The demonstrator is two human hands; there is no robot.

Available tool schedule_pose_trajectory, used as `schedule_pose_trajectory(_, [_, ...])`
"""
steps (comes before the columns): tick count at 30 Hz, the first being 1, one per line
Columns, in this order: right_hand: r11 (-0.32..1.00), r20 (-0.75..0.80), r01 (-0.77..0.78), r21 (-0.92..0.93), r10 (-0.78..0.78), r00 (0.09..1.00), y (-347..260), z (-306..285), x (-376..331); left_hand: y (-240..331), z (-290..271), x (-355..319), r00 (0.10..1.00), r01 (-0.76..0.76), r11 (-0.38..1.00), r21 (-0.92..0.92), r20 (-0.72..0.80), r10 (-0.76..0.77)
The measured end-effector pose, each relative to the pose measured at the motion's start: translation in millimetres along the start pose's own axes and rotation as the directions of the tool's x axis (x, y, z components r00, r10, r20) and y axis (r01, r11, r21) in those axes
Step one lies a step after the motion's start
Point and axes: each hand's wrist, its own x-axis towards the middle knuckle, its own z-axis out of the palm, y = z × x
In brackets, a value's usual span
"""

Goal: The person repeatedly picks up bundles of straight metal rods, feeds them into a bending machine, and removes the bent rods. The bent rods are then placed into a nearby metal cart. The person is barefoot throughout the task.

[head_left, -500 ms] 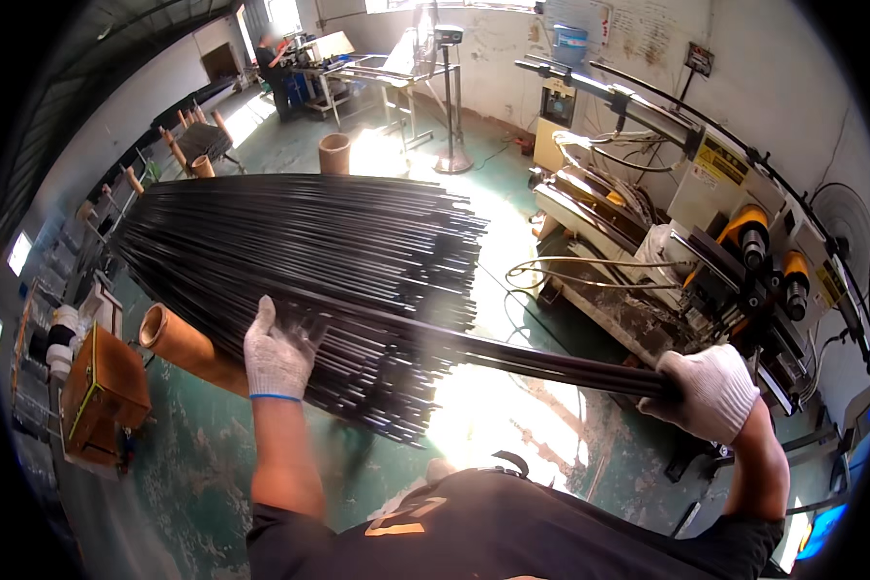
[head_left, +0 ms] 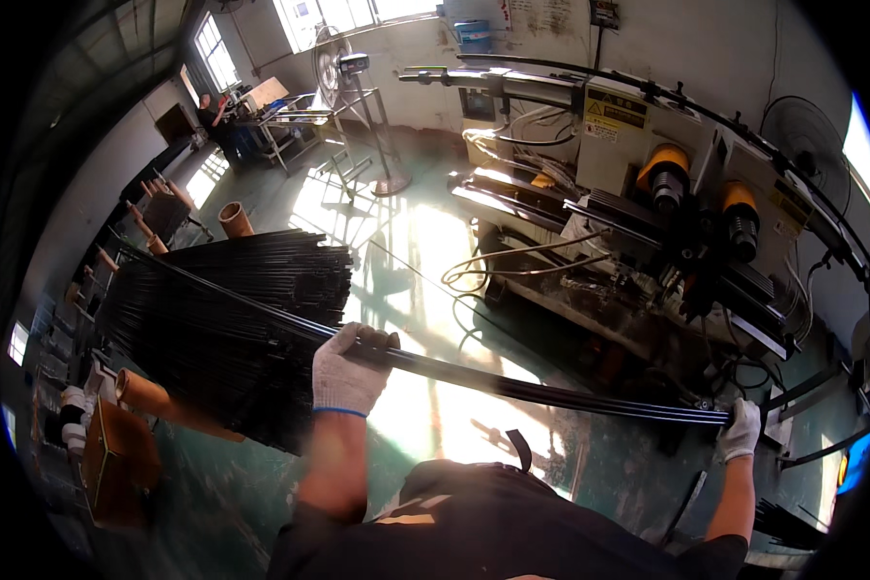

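While both gloved hands are on it, the small bundle of long black rods (head_left: 551,391) hangs level across the front of the body — left hand (head_left: 350,372) wrapped around it from above near the middle, right hand (head_left: 741,430) closed on its far end. Behind the left hand sits the big stack of black rods (head_left: 232,329) — the bundle's other end runs over it. Beyond the right hand stands a grey machine (head_left: 667,193).

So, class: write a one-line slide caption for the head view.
Gloved left hand and right hand hold black rods beside a stacked bundle.
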Motion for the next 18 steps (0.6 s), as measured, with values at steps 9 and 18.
schedule_pose_trajectory(9, [-0.606,0.522,-0.081,0.791,0.601,0.605,91.3,151.9,-102.3,-86.1,101.9,9.2,0.899,0.073,0.995,0.066,0.428,-0.094])
schedule_pose_trajectory(18, [-0.856,0.698,0.235,0.460,0.512,0.500,-107.4,72.5,74.6,-215.3,142.4,69.4,0.733,0.211,0.891,0.402,0.537,-0.416])
